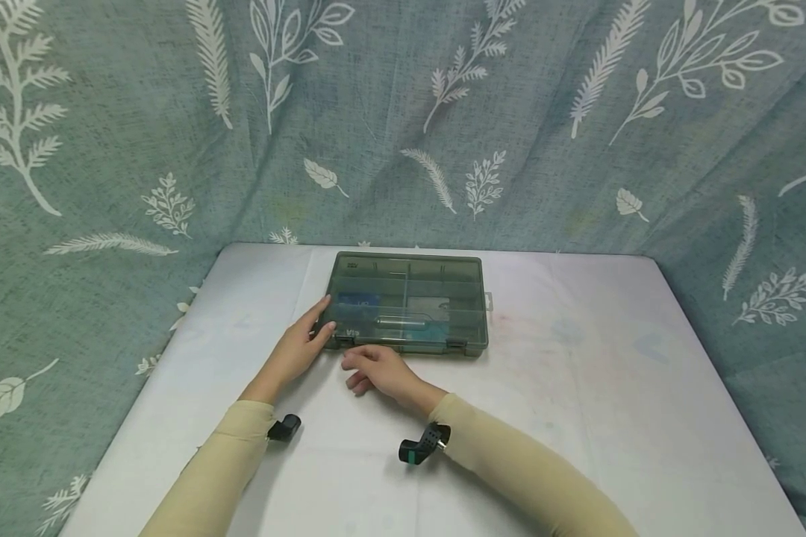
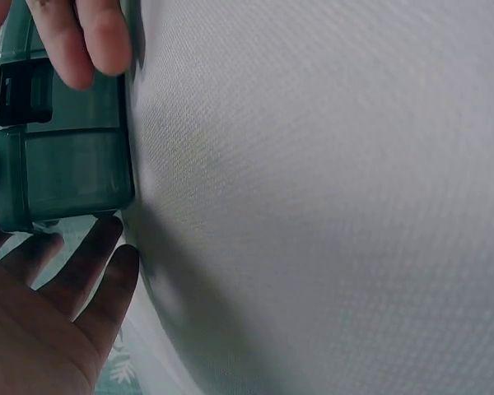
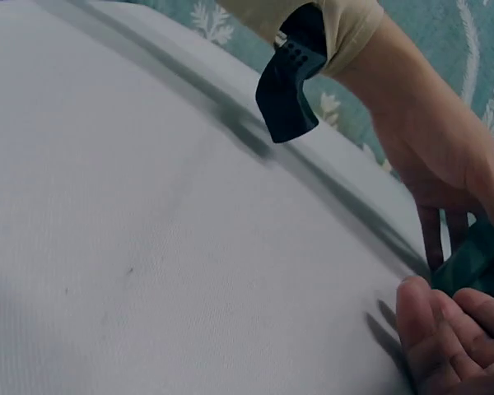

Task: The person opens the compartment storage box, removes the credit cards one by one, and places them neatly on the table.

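A transparent dark-green compartment box [image 1: 443, 298] lies closed on the white-covered table, with blue and pale items showing through its lid. At its left end is my left hand [image 1: 294, 352], its extended fingers [image 2: 95, 267] against the side and the thumb by the front left corner. My right hand [image 1: 386, 373] is in front of the box near the left black latch [image 2: 25, 92], fingers loosely bent and nothing held. In the right wrist view, the right fingers [image 3: 457, 337] overlap the box's corner [image 3: 473, 259], so any contact there is unclear.
The white tablecloth [image 1: 578, 418] spreads around the box. Behind and beside the table hangs a blue-green leaf-patterned curtain [image 1: 376, 134]. Black wrist cameras [image 1: 416, 447] sit at both sleeve cuffs. A clear tab [image 1: 489, 301] sticks out from the box's right end.
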Demonstrator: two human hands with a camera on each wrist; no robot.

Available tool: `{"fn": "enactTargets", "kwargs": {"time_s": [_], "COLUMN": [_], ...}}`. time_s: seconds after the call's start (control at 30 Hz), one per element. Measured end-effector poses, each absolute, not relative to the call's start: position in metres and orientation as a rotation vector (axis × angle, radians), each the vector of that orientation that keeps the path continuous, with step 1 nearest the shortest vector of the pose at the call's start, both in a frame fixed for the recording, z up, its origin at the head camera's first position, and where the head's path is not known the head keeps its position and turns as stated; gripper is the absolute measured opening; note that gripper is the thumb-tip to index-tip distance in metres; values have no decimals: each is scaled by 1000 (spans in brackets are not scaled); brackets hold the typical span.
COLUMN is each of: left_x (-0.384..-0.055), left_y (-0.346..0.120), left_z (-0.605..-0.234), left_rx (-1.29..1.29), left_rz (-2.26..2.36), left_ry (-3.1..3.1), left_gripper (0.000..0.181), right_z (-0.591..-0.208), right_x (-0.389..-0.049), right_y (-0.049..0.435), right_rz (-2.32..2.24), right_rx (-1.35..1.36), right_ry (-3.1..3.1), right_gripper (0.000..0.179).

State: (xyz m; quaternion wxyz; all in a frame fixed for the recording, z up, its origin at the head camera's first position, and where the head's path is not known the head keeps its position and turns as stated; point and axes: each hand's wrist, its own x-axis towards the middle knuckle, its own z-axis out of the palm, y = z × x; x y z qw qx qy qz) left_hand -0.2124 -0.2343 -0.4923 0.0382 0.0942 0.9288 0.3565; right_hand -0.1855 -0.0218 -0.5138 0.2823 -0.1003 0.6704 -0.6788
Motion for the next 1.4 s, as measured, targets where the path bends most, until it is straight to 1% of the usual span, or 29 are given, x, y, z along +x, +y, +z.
{"fn": "enactTargets", "kwargs": {"time_s": [0.23, 0.53, 0.73, 0.97, 1.4], "left_x": [-213, -212, -214, -215, -214], "left_y": [-233, -232, -232, -233, -233], "left_z": [-493, -494, -493, -494, -495], "left_rx": [298, 287, 292, 286, 257], "left_rz": [1118, 1119, 1099, 1094, 1077], "left_ry": [2851, 2852, 2864, 2867, 2861], "left_gripper": [63, 63, 63, 63, 64], "right_z": [-514, -511, -508, -508, -506], "right_x": [-186, -187, -189, -190, -189], "right_y": [-29, -40, -45, -48, -48], "right_rz": [-1909, -2024, -2041, -2036, -2044], "right_rx": [-199, 3, 53, 83, 124], "right_ry": [1679, 1497, 1464, 1462, 1410], "right_gripper": [48, 56, 65, 58, 53]}}
